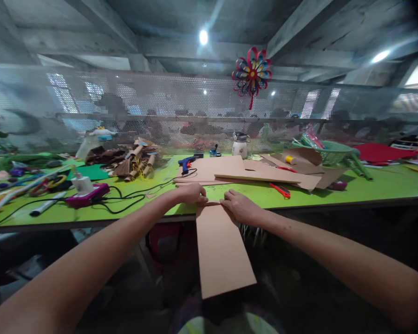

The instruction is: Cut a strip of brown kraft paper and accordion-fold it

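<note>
A long strip of tan cardboard (223, 255) hangs over the table's front edge toward me, its far end folded on the green tabletop. My left hand (192, 193) pinches the left corner of that fold. At the right corner, my right hand (242, 206) is closed on the same fold, fingers curled over it. Behind my hands lie stacked cardboard sheets (216, 168). A blue glue gun (186, 164) rests at the stack's left edge, its cord running left. To the right, a red utility knife (280, 190) lies on the green table.
A purple power strip (88, 195) with a white plug and black cords sits at left. Beyond it is a heap of brown paper rolls (135, 160). A white bottle (240, 144) and a green basket (330, 152) stand at the back, before a perforated metal screen (181, 102).
</note>
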`<action>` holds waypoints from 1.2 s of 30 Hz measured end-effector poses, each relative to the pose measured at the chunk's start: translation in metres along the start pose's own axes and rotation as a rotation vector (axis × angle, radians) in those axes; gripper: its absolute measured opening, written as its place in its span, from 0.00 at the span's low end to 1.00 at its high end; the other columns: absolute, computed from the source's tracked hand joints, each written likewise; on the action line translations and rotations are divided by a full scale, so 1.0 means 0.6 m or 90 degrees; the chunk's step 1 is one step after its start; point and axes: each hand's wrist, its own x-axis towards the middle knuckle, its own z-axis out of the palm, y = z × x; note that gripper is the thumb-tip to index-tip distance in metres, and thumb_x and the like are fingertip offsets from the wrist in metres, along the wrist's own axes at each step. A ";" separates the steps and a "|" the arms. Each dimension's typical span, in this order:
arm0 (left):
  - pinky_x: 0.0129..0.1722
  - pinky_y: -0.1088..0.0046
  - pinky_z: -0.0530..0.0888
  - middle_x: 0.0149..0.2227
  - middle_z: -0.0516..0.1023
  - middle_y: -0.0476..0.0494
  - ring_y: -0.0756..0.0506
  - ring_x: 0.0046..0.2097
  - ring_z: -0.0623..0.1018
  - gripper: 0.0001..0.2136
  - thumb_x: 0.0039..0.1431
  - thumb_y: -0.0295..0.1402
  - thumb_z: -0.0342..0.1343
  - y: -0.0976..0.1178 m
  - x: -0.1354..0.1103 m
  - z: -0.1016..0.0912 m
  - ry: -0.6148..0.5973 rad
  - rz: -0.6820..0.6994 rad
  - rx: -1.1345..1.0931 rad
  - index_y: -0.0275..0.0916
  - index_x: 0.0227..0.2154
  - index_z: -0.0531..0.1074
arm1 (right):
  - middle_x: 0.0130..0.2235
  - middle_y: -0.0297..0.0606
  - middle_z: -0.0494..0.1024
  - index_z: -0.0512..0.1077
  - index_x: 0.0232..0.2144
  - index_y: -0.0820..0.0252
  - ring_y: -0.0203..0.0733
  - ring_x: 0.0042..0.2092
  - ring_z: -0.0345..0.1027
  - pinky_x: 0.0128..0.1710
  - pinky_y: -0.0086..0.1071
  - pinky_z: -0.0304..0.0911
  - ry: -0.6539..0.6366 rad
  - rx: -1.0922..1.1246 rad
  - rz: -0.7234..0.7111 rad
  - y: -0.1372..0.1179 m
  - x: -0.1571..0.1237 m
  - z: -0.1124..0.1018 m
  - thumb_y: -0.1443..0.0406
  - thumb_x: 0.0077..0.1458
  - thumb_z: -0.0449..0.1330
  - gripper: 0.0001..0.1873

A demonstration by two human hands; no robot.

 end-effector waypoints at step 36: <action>0.24 0.79 0.65 0.26 0.71 0.50 0.56 0.22 0.67 0.22 0.39 0.44 0.67 0.116 -0.067 0.101 0.060 0.295 -1.153 0.35 0.35 0.70 | 0.37 0.39 0.71 0.76 0.38 0.63 0.36 0.39 0.65 0.40 0.32 0.64 0.083 0.921 -0.089 -0.016 0.017 -0.149 0.62 0.49 0.64 0.13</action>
